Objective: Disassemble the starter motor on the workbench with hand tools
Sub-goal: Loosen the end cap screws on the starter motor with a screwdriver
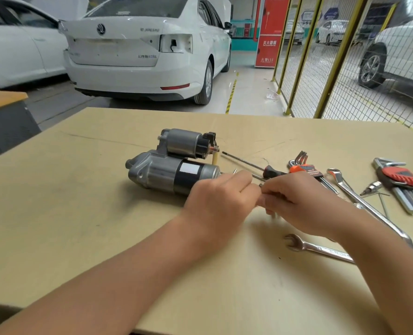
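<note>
1. Starter motor [174,163]: 1, on workbench [79,213].
2. Hands: 2, left hand [218,201] & right hand [297,201].
3. Screwdriver [251,164]: 1.
4. Hex key sets: 2, orange-holder set [304,168], red-holder set [401,180].
5. Wrenches: 2, long wrench [360,199], short wrench [316,247].
6. Loose hex key [383,201]: 1.
7. Socket bit [372,188]: 1.
8. White cars behind bench: 2, near car [140,49], left car [14,44].
</note>
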